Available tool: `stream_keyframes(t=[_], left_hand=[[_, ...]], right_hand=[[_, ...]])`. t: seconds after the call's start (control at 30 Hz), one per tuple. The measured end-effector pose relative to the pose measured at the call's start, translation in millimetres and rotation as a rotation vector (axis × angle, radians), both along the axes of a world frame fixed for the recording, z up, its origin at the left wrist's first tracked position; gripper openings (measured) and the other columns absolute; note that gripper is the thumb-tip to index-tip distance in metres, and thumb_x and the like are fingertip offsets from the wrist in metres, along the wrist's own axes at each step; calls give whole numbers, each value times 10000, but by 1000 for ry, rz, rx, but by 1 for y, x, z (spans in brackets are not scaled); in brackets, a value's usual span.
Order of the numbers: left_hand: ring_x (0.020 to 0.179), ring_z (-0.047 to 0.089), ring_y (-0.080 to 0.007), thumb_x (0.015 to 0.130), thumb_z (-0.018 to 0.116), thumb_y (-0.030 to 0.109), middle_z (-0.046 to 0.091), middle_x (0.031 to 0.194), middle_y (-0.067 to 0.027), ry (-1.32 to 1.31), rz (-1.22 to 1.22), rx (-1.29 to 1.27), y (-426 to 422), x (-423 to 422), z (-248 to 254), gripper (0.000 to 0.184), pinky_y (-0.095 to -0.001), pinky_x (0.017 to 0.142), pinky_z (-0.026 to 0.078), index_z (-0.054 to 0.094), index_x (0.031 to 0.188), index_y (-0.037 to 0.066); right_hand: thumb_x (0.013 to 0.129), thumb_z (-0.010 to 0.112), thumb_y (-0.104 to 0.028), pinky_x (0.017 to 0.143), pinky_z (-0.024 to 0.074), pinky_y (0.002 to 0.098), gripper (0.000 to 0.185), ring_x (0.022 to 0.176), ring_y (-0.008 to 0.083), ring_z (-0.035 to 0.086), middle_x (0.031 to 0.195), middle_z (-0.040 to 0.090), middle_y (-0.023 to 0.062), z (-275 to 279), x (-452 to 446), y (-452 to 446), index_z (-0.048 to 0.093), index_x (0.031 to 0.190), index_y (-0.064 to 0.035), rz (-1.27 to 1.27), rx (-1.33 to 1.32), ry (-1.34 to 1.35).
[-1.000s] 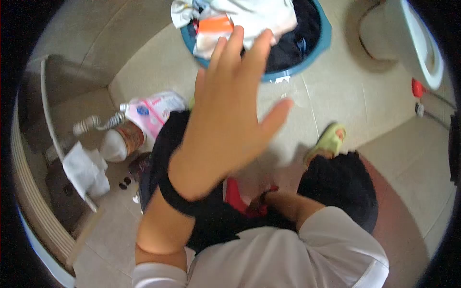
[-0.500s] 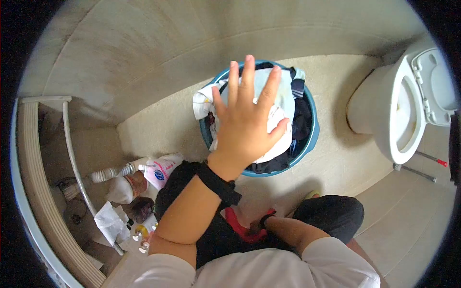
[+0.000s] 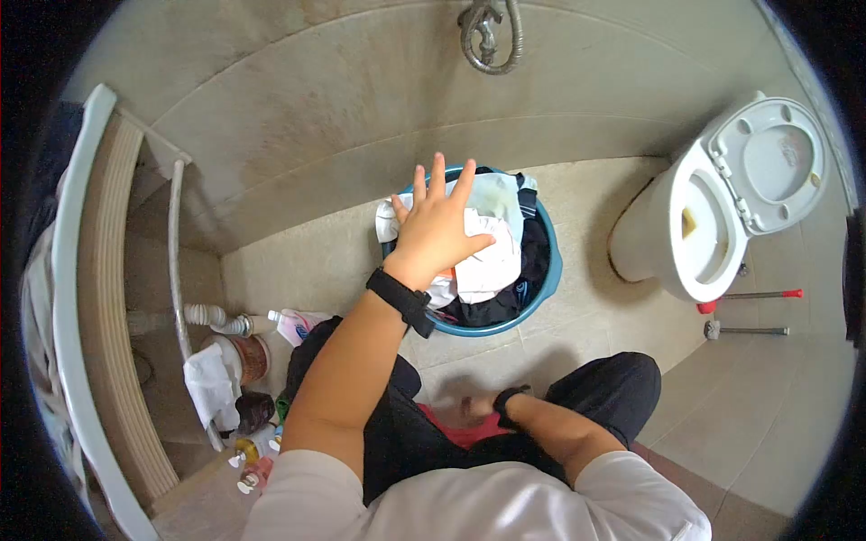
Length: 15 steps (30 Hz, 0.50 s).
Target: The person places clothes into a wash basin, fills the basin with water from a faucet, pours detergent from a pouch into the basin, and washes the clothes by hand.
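Note:
My left hand [image 3: 435, 233] is spread wide, palm down, over the blue tub [image 3: 551, 284] of clothes. It holds nothing; whether it touches the cloth below, I cannot tell. Under and beside it lie a white garment [image 3: 492, 266], a pale green cloth [image 3: 498, 196] and dark clothes [image 3: 536, 251]. My right hand [image 3: 480, 406] is low between my knees, close to a red object [image 3: 465, 436] that my legs partly cover. Its fingers are blurred and partly hidden. Black bands circle both wrists.
A toilet [image 3: 658, 234] with its lid up stands at the right, near red-ended rods [image 3: 758, 295]. A hose and tap [image 3: 487, 45] hang on the far wall. To the left are a sink cabinet edge [image 3: 113, 298], a drain pipe [image 3: 212, 317] and several bottles [image 3: 254, 471].
The view has tilted up, bringing the wall tap into sight. My left hand stays spread over the tub, now more to its left side. My right hand has shifted slightly forward from the red object.

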<state>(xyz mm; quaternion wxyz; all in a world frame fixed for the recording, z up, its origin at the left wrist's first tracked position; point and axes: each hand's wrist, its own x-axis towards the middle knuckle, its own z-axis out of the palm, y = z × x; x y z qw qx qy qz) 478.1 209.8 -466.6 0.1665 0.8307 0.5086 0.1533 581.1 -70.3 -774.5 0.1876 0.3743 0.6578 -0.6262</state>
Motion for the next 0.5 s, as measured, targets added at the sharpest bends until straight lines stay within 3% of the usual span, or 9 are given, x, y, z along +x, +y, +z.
stream_keyframes(t=[0.03, 0.07, 0.1, 0.17, 0.23, 0.27, 0.37, 0.43, 0.5], left_hand=[[1298, 158, -427, 622, 732, 415, 154, 1419, -225, 50, -37, -29, -6, -5, 0, 936, -695, 917, 181, 234, 1380, 184], [1298, 158, -427, 622, 732, 415, 154, 1419, -225, 37, -39, -2, -12, -8, 1, 936, -695, 917, 181, 234, 1380, 184], [1297, 163, -430, 628, 721, 433, 148, 1421, -227, 73, -50, -52, -19, -12, 2, 938, -677, 931, 187, 224, 1384, 185], [1295, 168, -432, 634, 709, 452, 142, 1422, -230, 99, -58, -83, -29, -19, -5, 940, -659, 945, 193, 214, 1388, 187], [1278, 199, -451, 651, 681, 487, 165, 1413, -243, -191, -52, -144, -27, -22, -14, 925, -575, 991, 221, 216, 1389, 177], [1273, 237, -427, 707, 652, 450, 199, 1396, -261, -280, -46, -170, -28, -21, -12, 876, -456, 1021, 253, 222, 1379, 91], [1272, 274, -380, 805, 581, 412, 248, 1398, -219, -658, -127, -252, -27, -17, -11, 756, -350, 1022, 265, 221, 1381, 79], [1286, 272, -315, 843, 549, 362, 245, 1410, -185, -833, -97, -452, -31, -14, -4, 687, -369, 1031, 227, 226, 1383, 86], [1304, 242, -275, 857, 537, 313, 213, 1399, -245, -1094, 52, -754, -35, -18, 11, 707, -323, 1040, 219, 177, 1368, -20]], right_hand=[[796, 474, -271, 779, 439, 384, 338, 894, 291, 591, 980, 617, 183, 12, 13, 19, 599, 1015, -46, -48, 133, 55], [826, 465, -282, 811, 432, 386, 337, 929, 293, 579, 991, 613, 180, 110, 17, 56, 592, 1026, -42, -169, 230, -71], [847, 469, -284, 818, 435, 387, 332, 941, 300, 576, 994, 610, 190, 73, 32, 63, 588, 1025, -31, -334, 296, -49], [811, 527, -246, 775, 454, 388, 272, 850, 340, 593, 920, 616, 204, 138, 50, 100, 612, 912, -8, -642, 542, -37], [822, 547, -252, 758, 461, 371, 293, 839, 327, 592, 901, 615, 195, 212, 62, 135, 601, 944, 9, -718, 811, 72], [822, 549, -238, 755, 463, 366, 290, 839, 322, 593, 907, 612, 202, 242, 65, 147, 597, 954, 17, -779, 863, 61], [832, 549, -205, 745, 470, 343, 286, 834, 286, 606, 933, 615, 204, 319, 74, 165, 583, 993, 29, -822, 1053, 138], [842, 549, -199, 741, 472, 325, 291, 845, 250, 612, 955, 621, 191, 348, 85, 179, 572, 1024, 28, -901, 1049, 204], [849, 546, -191, 738, 472, 315, 289, 848, 230, 612, 955, 627, 175, 387, 95, 193, 565, 1033, 30, -906, 1117, 181]])
